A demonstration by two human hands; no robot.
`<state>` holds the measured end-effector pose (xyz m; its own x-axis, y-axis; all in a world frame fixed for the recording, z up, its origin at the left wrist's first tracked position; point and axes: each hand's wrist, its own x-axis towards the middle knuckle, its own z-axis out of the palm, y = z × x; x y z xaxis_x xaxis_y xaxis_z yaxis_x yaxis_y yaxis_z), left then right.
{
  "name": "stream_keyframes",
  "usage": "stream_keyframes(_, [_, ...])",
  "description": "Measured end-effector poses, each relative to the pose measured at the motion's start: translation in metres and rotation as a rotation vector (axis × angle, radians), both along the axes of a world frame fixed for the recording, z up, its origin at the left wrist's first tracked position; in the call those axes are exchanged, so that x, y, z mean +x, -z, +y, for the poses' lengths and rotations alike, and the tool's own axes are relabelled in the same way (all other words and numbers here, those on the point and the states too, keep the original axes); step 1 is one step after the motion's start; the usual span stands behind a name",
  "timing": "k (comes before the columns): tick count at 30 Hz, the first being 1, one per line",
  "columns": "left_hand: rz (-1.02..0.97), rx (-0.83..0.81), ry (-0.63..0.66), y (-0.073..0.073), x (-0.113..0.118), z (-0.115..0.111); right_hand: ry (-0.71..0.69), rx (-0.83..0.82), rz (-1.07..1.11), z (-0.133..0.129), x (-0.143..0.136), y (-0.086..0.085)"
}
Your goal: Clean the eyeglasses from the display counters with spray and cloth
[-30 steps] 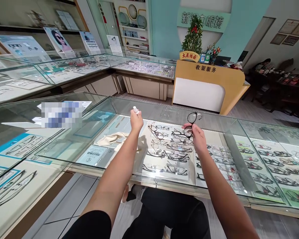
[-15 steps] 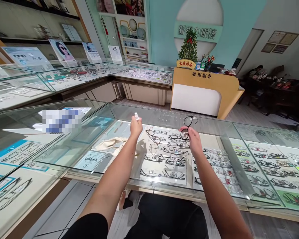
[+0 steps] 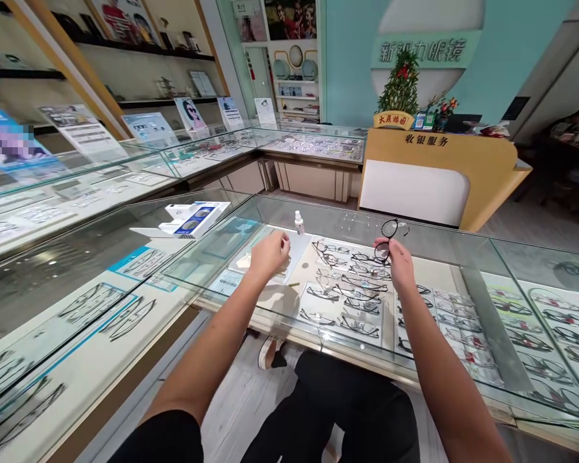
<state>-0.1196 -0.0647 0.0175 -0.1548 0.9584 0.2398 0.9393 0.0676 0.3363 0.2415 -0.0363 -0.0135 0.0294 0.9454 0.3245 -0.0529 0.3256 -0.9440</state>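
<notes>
My right hand point(image 3: 399, 262) pinches a pair of dark, round-framed eyeglasses point(image 3: 382, 249), held upright above the glass counter. Loosely curled over the counter, my left hand point(image 3: 270, 254) has its fingertips turned away, so I cannot see whether anything is in them. Under and beside that hand lies a cream cloth point(image 3: 244, 261), mostly covered by it. A small white bottle point(image 3: 299, 223) with a white cap stands upright on the glass just beyond my left hand.
Rows of eyeglasses point(image 3: 361, 326) lie inside the glass display counter point(image 3: 280, 315). A white and blue folded card stand point(image 3: 193, 220) sits on the glass at left. Farther back are more display cases point(image 3: 174, 168) and a yellow cashier desk point(image 3: 482, 149).
My left hand has let go of the white bottle, which now stands on the glass, and has drawn back towards the cloth. My right hand still holds the eyeglasses. The view has turned left.
</notes>
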Motion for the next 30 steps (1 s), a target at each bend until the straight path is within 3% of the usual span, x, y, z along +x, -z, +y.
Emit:
stream_keyframes(3, [0.246,-0.210,-0.029,0.018,-0.005,-0.019,-0.018,-0.001,-0.001,0.000,0.000,0.001])
stream_keyframes(7, [0.231,-0.305,-0.068,0.037,-0.014,-0.024,-0.024,-0.004,-0.033,0.000,-0.001,0.003])
stream_keyframes(12, [0.141,-0.347,-0.078,0.034,-0.034,-0.024,-0.023,-0.003,-0.045,0.002,-0.001,0.005])
stream_keyframes(19, [-0.075,-0.471,0.129,0.023,-0.059,-0.047,-0.030,0.017,-0.060,0.004,-0.001,0.009])
stream_keyframes(24, [-0.233,-0.437,-0.302,0.021,-0.067,-0.022,-0.046,0.005,-0.080,0.003,-0.002,0.010])
stream_keyframes(30, [-0.363,-0.335,-0.399,0.032,-0.057,0.011,-0.033,-0.006,-0.119,0.000,-0.002,0.008])
